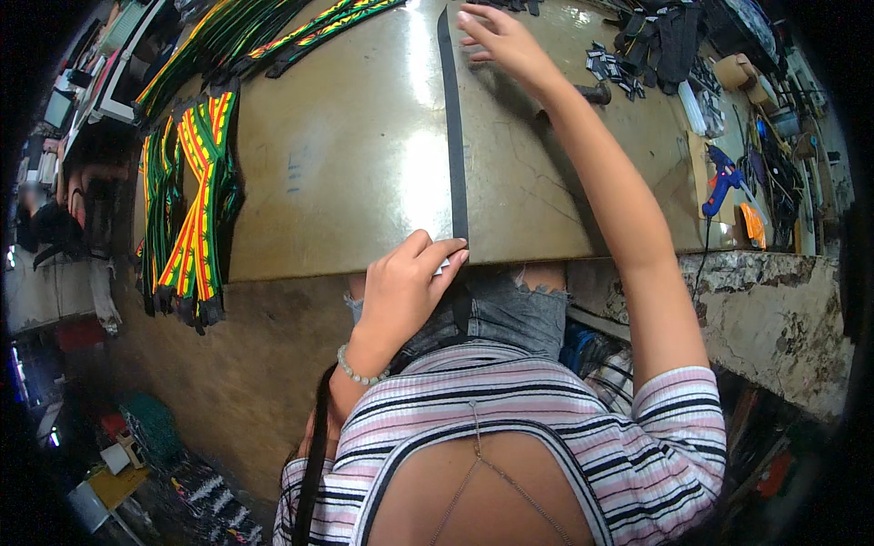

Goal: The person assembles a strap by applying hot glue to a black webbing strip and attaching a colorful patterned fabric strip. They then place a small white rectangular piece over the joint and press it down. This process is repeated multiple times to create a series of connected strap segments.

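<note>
Long flat matte-black strap [455,136] lying straight across a glossy olive-brown tabletop [337,164], left hand [402,282] with grip clamped on its near end, right hand [505,50] with grip apart beside its far end

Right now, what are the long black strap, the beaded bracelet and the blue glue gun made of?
Black strap: probably woven fabric, fairly matte, because it lies flat like ribbon. Beaded bracelet: round pale beads, maybe stone or glass; I can't tell. Blue glue gun: likely hard plastic, from its molded shape.
</note>
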